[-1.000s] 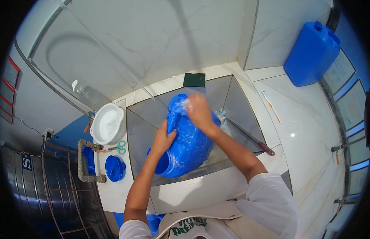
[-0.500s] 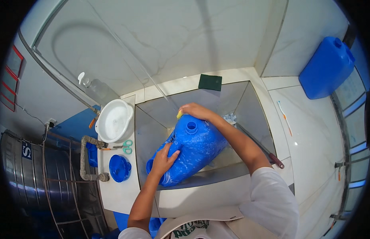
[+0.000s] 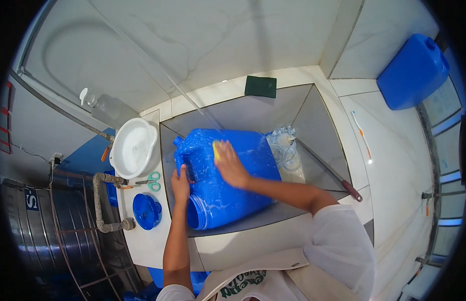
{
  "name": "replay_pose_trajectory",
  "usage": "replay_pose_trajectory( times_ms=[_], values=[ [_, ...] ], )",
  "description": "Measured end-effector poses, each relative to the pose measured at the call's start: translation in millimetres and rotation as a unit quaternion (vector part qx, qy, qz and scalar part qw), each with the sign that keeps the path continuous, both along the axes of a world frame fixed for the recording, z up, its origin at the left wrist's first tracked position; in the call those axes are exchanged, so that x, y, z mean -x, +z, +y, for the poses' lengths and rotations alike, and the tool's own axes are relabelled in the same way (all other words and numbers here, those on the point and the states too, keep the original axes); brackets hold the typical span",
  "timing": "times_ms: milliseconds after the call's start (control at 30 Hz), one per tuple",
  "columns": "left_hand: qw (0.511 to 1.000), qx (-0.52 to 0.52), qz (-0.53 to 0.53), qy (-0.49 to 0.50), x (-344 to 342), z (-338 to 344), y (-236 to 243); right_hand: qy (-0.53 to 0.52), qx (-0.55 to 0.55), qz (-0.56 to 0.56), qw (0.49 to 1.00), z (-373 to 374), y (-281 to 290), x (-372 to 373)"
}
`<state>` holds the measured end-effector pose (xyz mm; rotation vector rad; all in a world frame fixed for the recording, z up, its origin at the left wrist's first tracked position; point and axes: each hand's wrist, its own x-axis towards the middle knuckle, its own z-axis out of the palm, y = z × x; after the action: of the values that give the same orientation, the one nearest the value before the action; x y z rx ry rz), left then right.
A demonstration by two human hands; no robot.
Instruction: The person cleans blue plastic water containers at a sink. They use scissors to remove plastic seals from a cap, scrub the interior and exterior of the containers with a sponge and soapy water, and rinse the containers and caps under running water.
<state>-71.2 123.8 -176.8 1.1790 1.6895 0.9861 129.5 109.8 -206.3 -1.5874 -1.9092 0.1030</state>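
At the far left of the frame stands a ribbed steel tank [image 3: 37, 220], with a grey pipe [image 3: 100, 200] bending beside it. Just right of that, on the pale tiled ledge [image 3: 142, 246], sit a round white plastic bowl [image 3: 132, 147], small green-handled scissors [image 3: 153, 180] and a round blue lid [image 3: 146, 210]. The left hand [image 3: 181, 183] is closed on the edge of the blue plastic jerrycan [image 3: 228, 175], near its open mouth. The jerrycan lies on its side in the middle of the frame, inside a deep tiled sink [image 3: 313, 115], wet and sudsy. The right hand [image 3: 230, 165] lies flat on its upper face, fingers pressing a yellow sponge [image 3: 216, 149] against it. Right of the can, a clear crinkled plastic bottle [image 3: 285, 150] stands in the sink. A dark green scouring pad [image 3: 260, 86] rests on the sink's back rim. On the white counter [image 3: 393, 165] at right lies a toothbrush [image 3: 362, 136]; a second blue jerrycan [image 3: 413, 70] stands at upper right.
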Motion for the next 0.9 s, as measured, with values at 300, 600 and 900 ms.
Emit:
replay_pose_trajectory(
  times_ms=[300, 600, 900],
  values=[
    [0.992, -0.015, 0.12, 0.036, -11.0, 16.3, -6.2, -0.094, 0.18, -0.045, 0.978, -41.5, -94.4, -63.5],
    [0.973, -0.086, 0.207, -0.056, -71.1, 20.4, 26.2, 0.378, 0.258, -0.21, 0.864, 47.6, 113.4, -23.4],
    [0.996, 0.041, -0.01, 0.076, -104.4, 16.2, 65.7, 0.176, 0.101, 0.077, 0.976, -47.9, 144.3, -66.0]
  ],
)
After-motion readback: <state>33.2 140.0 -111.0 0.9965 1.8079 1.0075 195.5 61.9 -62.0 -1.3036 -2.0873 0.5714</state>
